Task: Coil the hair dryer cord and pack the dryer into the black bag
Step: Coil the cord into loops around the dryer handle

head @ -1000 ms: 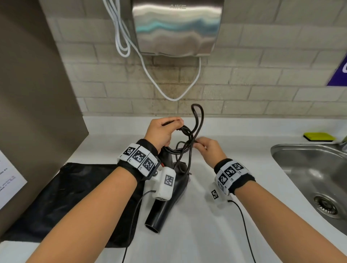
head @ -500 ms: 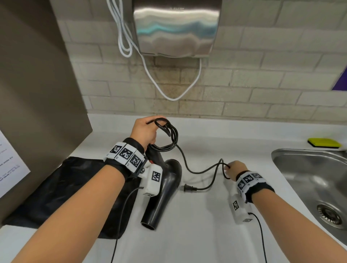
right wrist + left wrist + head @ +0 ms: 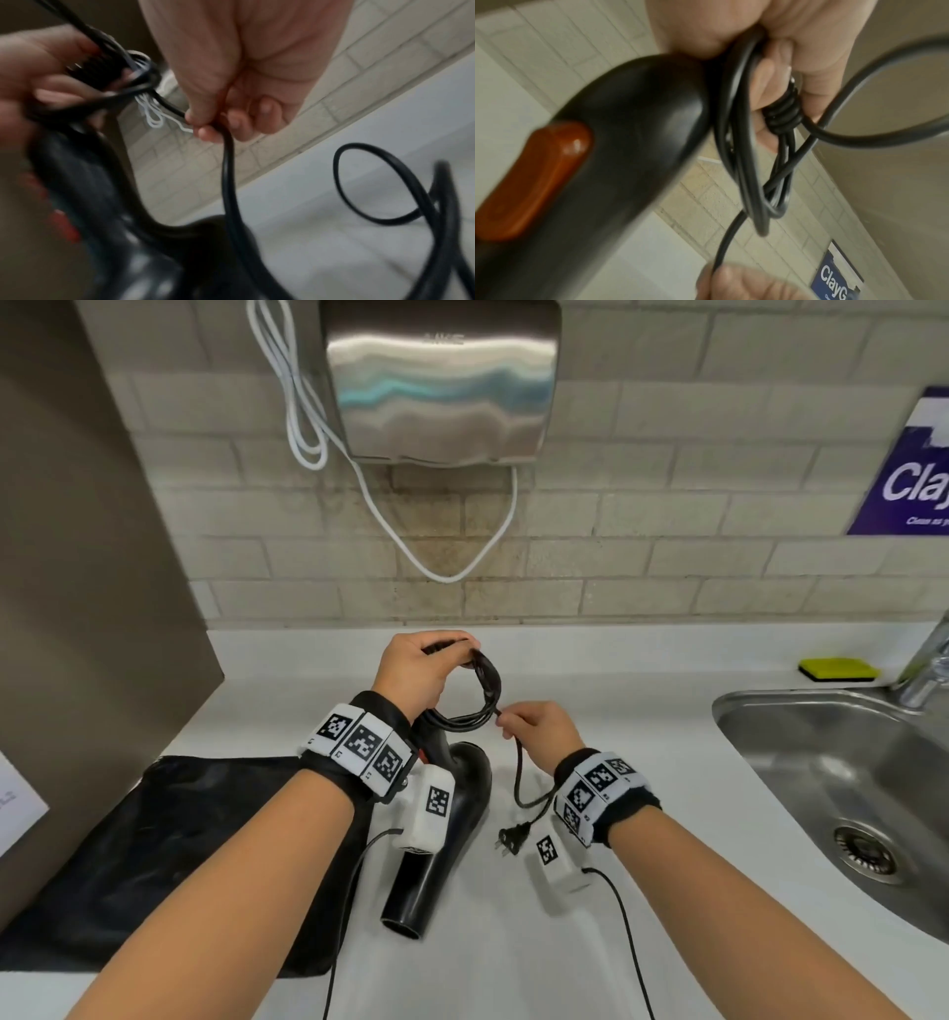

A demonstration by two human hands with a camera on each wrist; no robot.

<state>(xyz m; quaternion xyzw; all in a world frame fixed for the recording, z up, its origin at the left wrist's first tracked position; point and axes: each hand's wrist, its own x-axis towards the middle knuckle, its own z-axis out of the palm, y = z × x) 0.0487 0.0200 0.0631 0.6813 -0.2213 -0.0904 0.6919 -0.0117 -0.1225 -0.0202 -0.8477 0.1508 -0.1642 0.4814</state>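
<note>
A black hair dryer [image 3: 452, 824] rests on the white counter [image 3: 642, 711], nozzle toward me, with an orange switch [image 3: 531, 178] on its handle. My left hand [image 3: 426, 670] grips several loops of the black cord [image 3: 485, 685] above the handle end. My right hand [image 3: 534, 726] pinches the loose cord [image 3: 228, 162] just right of the coil. The tail hangs down to the plug [image 3: 513, 839] lying on the counter. The black bag [image 3: 154, 855] lies flat to the left of the dryer.
A steel sink [image 3: 832, 793] is set into the counter at right, with a yellow sponge [image 3: 839, 669] behind it. A steel hand dryer [image 3: 441, 382] with a white cable [image 3: 308, 403] hangs on the tiled wall. A brown panel [image 3: 77, 608] stands at left.
My right hand has come back left from near the sink to the coil, drawing the loose cord in. The plug now lies closer to the dryer. The left hand keeps the coil.
</note>
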